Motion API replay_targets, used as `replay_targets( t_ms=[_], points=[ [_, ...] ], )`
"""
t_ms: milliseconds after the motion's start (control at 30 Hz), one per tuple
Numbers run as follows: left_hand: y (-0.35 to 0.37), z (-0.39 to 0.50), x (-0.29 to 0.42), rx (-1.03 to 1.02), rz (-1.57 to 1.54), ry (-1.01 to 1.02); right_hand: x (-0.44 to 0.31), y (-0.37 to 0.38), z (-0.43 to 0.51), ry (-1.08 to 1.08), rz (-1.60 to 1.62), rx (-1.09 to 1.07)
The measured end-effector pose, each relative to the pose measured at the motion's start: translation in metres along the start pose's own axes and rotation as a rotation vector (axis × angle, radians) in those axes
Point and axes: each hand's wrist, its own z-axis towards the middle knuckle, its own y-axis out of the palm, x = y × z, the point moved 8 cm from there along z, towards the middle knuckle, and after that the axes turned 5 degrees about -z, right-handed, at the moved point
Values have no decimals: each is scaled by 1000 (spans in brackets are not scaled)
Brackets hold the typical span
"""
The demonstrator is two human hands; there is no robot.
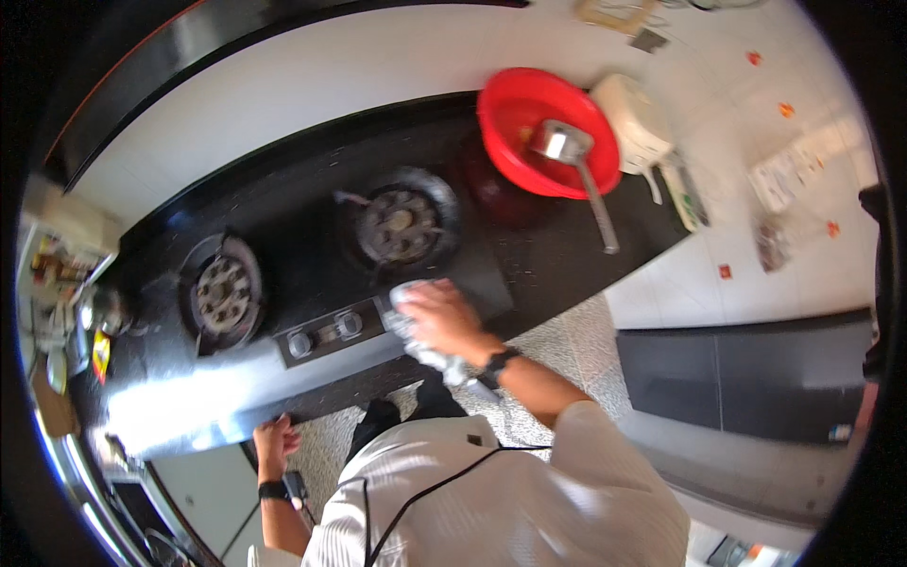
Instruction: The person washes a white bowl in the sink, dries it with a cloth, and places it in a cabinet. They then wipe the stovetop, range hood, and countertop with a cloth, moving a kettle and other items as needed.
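My right hand [443,319] presses a crumpled whitish cloth [418,340] onto the black stove top [297,262], just right of the two control knobs [324,334]. Part of the cloth hangs over the counter's front edge. Behind the hand lies the right gas burner [402,220]; the left gas burner [223,294] is farther off to the left. My left hand [278,436] is at the front edge of the counter with its fingers curled, and nothing shows in it. Whether it touches the edge is unclear.
A red plastic basin [510,163] holds a metal saucepan [560,142], its handle sticking out over the rim. Beside it stands a cream-coloured appliance [631,120]. Bottles and packets crowd a shelf [106,266] at the far left. A dark cabinet [751,375] is at the right.
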Motion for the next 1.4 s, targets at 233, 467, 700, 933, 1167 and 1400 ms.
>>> replay_targets(
  t_ms=[233,467,700,933,1167,1400],
  points=[
    [-2,-8,4,5,3,-16,129,-56,-79,927,-298,130],
    [-3,-14,12,13,-5,-29,34,1,-31,419,-236,-39],
    [-6,-11,5,22,-71,-22,-36,39,51,343,262,64],
    [-7,-7,1,20,-82,-30,-51,62,107,515,436,-46],
    [-8,-7,6,-3,-73,-10,-113,81,173,23,329,-249],
    [-9,-7,6,3,-75,-14,-178,122,200,-192,332,-472]
  ],
)
